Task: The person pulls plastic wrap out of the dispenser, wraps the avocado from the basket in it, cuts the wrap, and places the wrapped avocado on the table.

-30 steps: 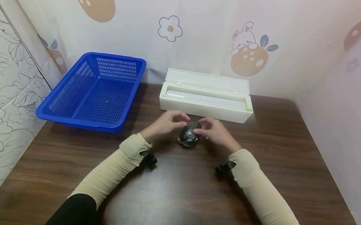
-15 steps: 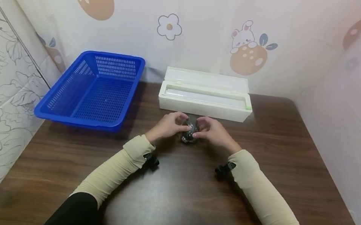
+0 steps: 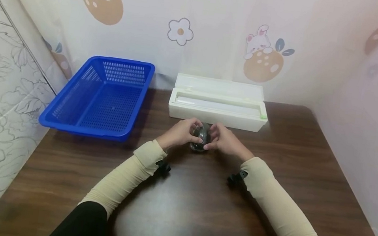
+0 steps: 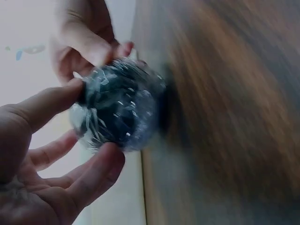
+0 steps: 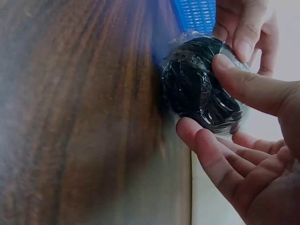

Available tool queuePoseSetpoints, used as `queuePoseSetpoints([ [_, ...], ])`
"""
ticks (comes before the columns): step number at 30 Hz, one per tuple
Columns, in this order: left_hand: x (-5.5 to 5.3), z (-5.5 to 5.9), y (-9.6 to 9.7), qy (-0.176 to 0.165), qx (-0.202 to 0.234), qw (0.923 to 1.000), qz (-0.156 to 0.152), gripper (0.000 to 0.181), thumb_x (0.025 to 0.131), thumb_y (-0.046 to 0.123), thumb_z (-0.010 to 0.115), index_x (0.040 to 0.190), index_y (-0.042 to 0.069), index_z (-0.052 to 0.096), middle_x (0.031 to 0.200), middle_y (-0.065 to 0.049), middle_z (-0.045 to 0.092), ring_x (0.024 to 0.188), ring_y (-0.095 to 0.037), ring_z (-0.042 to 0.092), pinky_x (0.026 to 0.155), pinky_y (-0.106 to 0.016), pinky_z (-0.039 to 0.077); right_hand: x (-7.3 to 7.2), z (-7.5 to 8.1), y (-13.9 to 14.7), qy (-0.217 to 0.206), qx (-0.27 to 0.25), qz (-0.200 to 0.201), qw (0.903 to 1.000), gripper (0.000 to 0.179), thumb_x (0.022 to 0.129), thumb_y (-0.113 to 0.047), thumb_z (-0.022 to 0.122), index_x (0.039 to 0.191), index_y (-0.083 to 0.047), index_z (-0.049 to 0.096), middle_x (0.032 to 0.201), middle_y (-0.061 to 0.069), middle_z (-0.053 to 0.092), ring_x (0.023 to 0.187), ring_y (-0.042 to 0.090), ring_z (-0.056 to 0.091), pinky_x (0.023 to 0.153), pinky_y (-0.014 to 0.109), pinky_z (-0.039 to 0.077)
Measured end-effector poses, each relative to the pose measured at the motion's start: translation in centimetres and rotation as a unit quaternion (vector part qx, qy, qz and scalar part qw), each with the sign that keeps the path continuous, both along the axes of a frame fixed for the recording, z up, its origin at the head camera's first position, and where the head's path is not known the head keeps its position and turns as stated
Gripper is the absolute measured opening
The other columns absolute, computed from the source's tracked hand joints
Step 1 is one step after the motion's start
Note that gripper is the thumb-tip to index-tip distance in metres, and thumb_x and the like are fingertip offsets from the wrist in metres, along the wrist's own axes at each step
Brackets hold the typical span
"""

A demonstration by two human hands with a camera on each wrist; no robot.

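A dark, round, fruit-sized object (image 3: pixel 203 135) wrapped in crinkled clear plastic film stands on or just above the table, between both hands. My left hand (image 3: pixel 182 133) grips its left side; in the left wrist view thumb and fingertips press the film around the wrapped object (image 4: pixel 119 105). From the other side my right hand (image 3: pixel 226 141) holds it, thumb on one face and fingers curled at the opposite edge, as the right wrist view shows on the wrapped object (image 5: pixel 201 84). Film covers the surface, so its exact kind is hard to tell.
Behind the hands stands a long white film dispenser box (image 3: pixel 214 117), lid raised, with a pale roll inside and a green piece at its right end. A blue perforated basket (image 3: pixel 125 135) sits at the back left of the brown wooden table (image 3: pixel 190 214). Patterned curtains hang behind.
Both hands have turned the wrapped object, and its visible outline looks narrower than a second ago. My left hand has shifted slightly right, closer in around it. Basket and box stay put.
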State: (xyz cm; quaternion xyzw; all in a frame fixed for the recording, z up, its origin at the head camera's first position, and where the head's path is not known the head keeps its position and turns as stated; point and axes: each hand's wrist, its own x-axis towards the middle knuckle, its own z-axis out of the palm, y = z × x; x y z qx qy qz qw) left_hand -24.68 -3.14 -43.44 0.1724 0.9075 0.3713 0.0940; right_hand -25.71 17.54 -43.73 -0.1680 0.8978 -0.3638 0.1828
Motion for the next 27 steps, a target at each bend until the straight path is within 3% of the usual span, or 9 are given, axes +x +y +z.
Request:
queuePoseSetpoints([
  [5, 0.2, -0.2, -0.1, 0.015, 0.002, 0.9998, 0.009, 0.054, 0.083, 0.032, 0.078, 0.126, 0.011, 0.055, 0.128, -0.014, 0.062, 0.119, -0.028, 0.059, 0.1, -0.043, 0.048, 0.1, 0.1, 0.1, 0.009, -0.006, 0.007, 0.9999, 0.068, 0.079, -0.02, 0.081, 0.132, -0.003, 0.042, 0.121, 0.021, 0.062, 0.102, 0.031, 0.065, 0.084, 0.041, 0.056],
  [15, 0.0, -0.7, -1.1, 0.011, 0.028, 0.9987, 0.04, 0.046, 0.086, 0.036, 0.074, 0.12, 0.009, 0.059, 0.127, -0.011, 0.064, 0.114, -0.025, 0.063, 0.098, -0.039, 0.05, -0.3, 0.2, -0.1, -0.002, -0.014, 0.012, 0.9998, 0.073, 0.081, -0.023, 0.08, 0.139, -0.003, 0.042, 0.124, 0.02, 0.061, 0.1, 0.029, 0.064, 0.077, 0.035, 0.056],
  [21, -0.1, -0.9, -1.4, 0.007, 0.048, 0.9969, 0.063, 0.043, 0.086, 0.034, 0.074, 0.118, 0.008, 0.06, 0.123, -0.011, 0.066, 0.107, -0.024, 0.065, 0.095, -0.038, 0.051, -0.3, 0.4, -0.4, -0.003, -0.023, 0.015, 0.9996, 0.072, 0.082, -0.024, 0.079, 0.14, -0.002, 0.043, 0.127, 0.018, 0.058, 0.105, 0.03, 0.061, 0.083, 0.037, 0.055],
  [27, 0.0, -0.9, -1.8, 0.011, 0.049, 0.9963, 0.071, 0.04, 0.088, 0.034, 0.072, 0.117, 0.008, 0.063, 0.121, -0.01, 0.067, 0.104, -0.024, 0.065, 0.094, -0.037, 0.051, -0.2, 0.4, -0.4, -0.012, -0.033, 0.004, 0.9994, 0.07, 0.084, -0.026, 0.077, 0.139, -0.001, 0.043, 0.128, 0.019, 0.057, 0.107, 0.031, 0.061, 0.076, 0.034, 0.056],
])
